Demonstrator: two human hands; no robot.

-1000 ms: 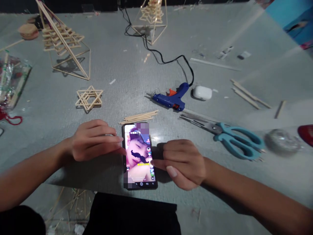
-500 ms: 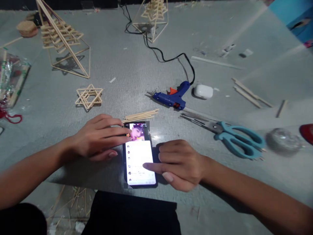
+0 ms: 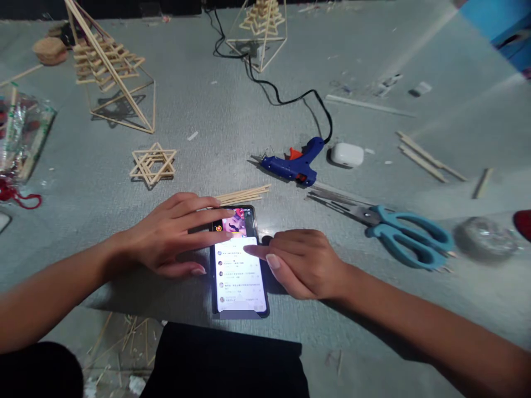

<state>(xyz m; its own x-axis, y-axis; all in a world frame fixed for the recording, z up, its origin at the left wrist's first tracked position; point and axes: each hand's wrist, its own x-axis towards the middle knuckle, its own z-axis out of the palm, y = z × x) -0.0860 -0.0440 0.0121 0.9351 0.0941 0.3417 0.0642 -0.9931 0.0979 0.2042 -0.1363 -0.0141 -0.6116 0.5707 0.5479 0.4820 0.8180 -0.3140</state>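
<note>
A smartphone (image 3: 238, 276) lies face up on the grey table with its screen lit, a picture at the top and a list of text lines below. My left hand (image 3: 176, 232) is open, palm down, its outstretched fingertips over the phone's upper left part. From the right, my right hand (image 3: 305, 262) points with its index finger at the upper part of the list; its other fingers are curled in and hold nothing. Just beyond the phone lie several thin wooden sticks (image 3: 244, 195), partly behind my left fingers. A six-pointed star of sticks (image 3: 153, 165) is left of them.
A blue glue gun (image 3: 288, 167) with a black cable (image 3: 282, 102) lies ahead, beside a white earbud case (image 3: 347, 155). Teal-handled scissors (image 3: 385, 221) and a tape roll (image 3: 489, 235) are at right. Stick frames (image 3: 120, 102) stand at the back; a plastic packet (image 3: 25, 132) lies left.
My right index finger has moved up the screen, and the list shows different lines. The picture at the top has changed. My left fingers reach slightly farther right over the phone.
</note>
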